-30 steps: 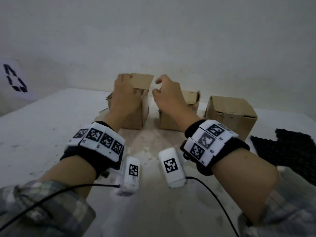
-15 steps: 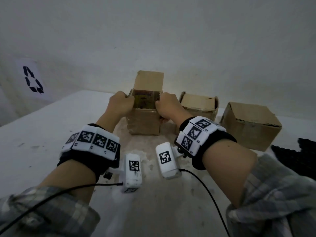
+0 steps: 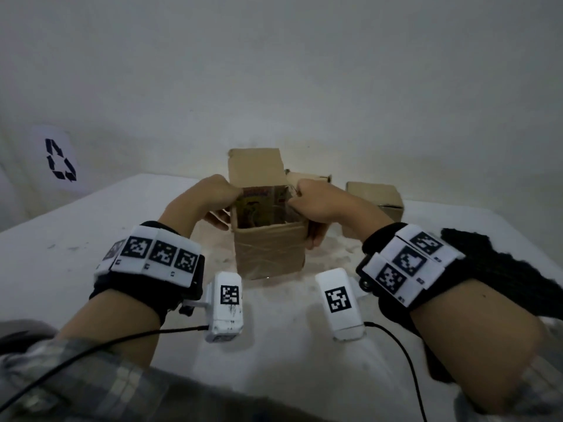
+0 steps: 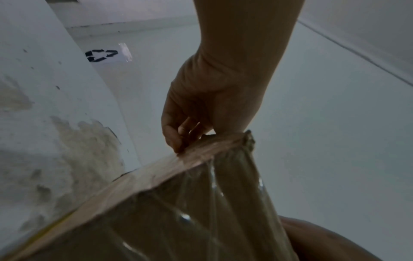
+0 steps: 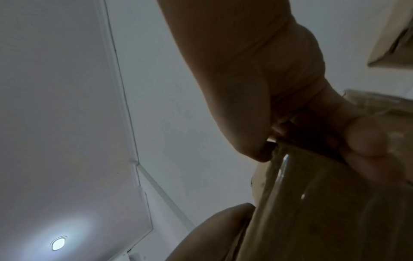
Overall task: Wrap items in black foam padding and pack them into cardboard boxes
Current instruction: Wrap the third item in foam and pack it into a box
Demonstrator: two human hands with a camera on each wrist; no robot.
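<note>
An open cardboard box [image 3: 269, 254], banded with clear tape, stands on the white table in front of me with its back flap [image 3: 254, 167] upright. My left hand [image 3: 217, 197] grips the box's left top edge and my right hand [image 3: 312, 205] grips the right top edge. A glossy printed surface [image 3: 262, 205] shows inside the box. In the left wrist view, fingers [image 4: 176, 141] pinch the taped box [image 4: 201, 203] at its edge. In the right wrist view, fingers [image 5: 257, 151] curl over the rim of the box [image 5: 312, 203]. Black foam padding [image 3: 499, 269] lies on the table behind my right wrist.
Two more cardboard boxes stand behind against the wall, one [image 3: 307, 178] mostly hidden and one closed [image 3: 376, 194] to the right. A recycling sign [image 3: 59, 159] hangs on the left wall. The table [image 3: 76, 239] has worn patches near the box.
Both hands dropped from the flaps to the box's top sides and drew the box toward me, away from the other two boxes. The back flap now stands upright.
</note>
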